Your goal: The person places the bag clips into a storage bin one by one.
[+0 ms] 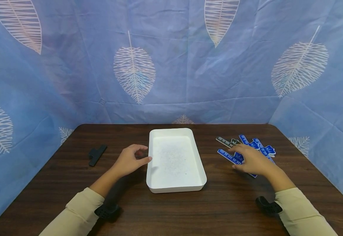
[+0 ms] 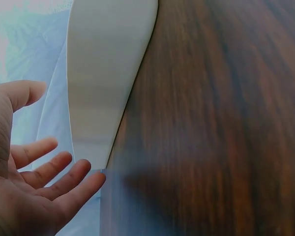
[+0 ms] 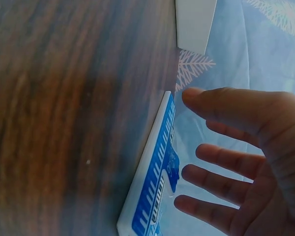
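Observation:
A white rectangular tray (image 1: 175, 189) sits mid-table with small dark specks on its floor. Beside its left rim is my left hand (image 1: 128, 161), fingers loosely bent, the thumb tip right at the rim. The left wrist view shows this hand (image 2: 34, 182) holding nothing along the tray's outer wall (image 2: 101, 78). On the right, my right hand (image 1: 252, 160) hovers over several flat clips printed with piano keys: a blue clip (image 1: 228, 156) under the fingertips, a black clip (image 1: 224, 142) behind. In the right wrist view its fingers are spread apart, close by a blue clip (image 3: 150, 191).
Two more blue clips (image 1: 265, 150) lie right of the right hand, partly overlapped by it. A plain black clip (image 1: 97, 155) rests at the table's left. Behind the dark wooden table (image 1: 177, 216) hangs a blue leaf-patterned cloth (image 1: 171, 72).

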The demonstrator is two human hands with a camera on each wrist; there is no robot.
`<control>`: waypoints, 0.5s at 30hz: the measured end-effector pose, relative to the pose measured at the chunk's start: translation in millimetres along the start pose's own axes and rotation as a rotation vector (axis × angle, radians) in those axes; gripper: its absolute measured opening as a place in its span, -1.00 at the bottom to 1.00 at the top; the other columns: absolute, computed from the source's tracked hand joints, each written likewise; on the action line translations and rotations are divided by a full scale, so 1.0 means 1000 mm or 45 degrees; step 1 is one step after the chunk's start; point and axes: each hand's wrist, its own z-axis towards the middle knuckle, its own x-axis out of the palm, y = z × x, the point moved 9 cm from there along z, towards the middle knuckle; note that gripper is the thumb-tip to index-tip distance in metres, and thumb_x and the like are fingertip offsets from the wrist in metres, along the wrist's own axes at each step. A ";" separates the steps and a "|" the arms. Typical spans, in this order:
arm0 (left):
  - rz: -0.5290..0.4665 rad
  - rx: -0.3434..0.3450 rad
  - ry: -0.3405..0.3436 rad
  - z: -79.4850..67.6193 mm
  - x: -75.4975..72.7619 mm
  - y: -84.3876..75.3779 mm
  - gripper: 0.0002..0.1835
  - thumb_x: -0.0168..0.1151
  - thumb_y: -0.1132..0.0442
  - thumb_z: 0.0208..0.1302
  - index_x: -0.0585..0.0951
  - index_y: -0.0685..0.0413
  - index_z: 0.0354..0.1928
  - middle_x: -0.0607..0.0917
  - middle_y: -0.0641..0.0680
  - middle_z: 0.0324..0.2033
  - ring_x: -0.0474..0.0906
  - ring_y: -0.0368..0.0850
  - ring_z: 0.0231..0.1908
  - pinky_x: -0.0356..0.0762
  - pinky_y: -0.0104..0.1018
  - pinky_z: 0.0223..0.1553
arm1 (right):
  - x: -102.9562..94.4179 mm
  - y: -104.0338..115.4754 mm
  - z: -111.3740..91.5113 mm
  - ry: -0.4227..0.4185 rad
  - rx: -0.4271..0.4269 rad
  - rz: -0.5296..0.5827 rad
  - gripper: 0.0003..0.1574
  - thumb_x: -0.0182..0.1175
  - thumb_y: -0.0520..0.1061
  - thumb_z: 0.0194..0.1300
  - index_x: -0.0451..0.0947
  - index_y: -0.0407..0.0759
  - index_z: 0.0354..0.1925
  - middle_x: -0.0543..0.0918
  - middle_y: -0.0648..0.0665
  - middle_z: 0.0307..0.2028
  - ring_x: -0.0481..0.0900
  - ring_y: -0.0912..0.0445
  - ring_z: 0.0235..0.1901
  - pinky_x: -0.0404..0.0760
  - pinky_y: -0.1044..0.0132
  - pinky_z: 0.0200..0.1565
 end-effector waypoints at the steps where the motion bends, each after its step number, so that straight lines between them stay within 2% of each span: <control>1: -0.018 -0.023 0.009 0.001 0.001 0.001 -0.43 0.36 -0.02 0.18 0.58 0.14 0.15 0.59 0.16 0.09 0.60 0.05 -0.03 0.62 -0.04 -0.13 | 0.001 0.000 0.000 0.003 0.000 -0.001 -0.33 0.46 -0.13 0.04 0.55 -0.34 0.11 0.54 -0.43 0.10 0.42 -0.40 0.12 0.40 -0.32 0.09; 5: -0.117 -0.101 0.038 0.004 0.006 0.005 -0.42 0.37 0.03 0.19 0.54 0.18 0.20 0.60 0.15 0.10 0.62 0.02 -0.07 0.64 -0.09 -0.18 | 0.003 -0.003 0.000 0.015 0.004 0.002 -0.34 0.47 -0.13 0.04 0.55 -0.34 0.10 0.55 -0.42 0.09 0.44 -0.39 0.11 0.41 -0.32 0.08; 11: -0.438 -0.227 0.083 0.007 0.016 0.012 -0.36 0.35 0.21 0.22 0.41 0.26 0.31 0.49 0.26 0.18 0.62 0.05 -0.08 0.68 -0.14 -0.25 | 0.004 -0.007 0.001 0.016 0.009 0.007 -0.37 0.47 -0.14 0.03 0.57 -0.32 0.08 0.55 -0.41 0.08 0.44 -0.39 0.10 0.42 -0.32 0.07; 15: -0.595 -0.285 0.122 0.008 0.021 0.016 -0.34 0.31 0.28 0.24 0.34 0.27 0.35 0.40 0.33 0.23 0.59 0.11 -0.03 0.69 -0.11 -0.24 | 0.006 -0.010 0.002 0.028 0.022 0.000 -0.39 0.47 -0.14 0.03 0.58 -0.32 0.06 0.56 -0.41 0.07 0.43 -0.40 0.11 0.40 -0.33 0.08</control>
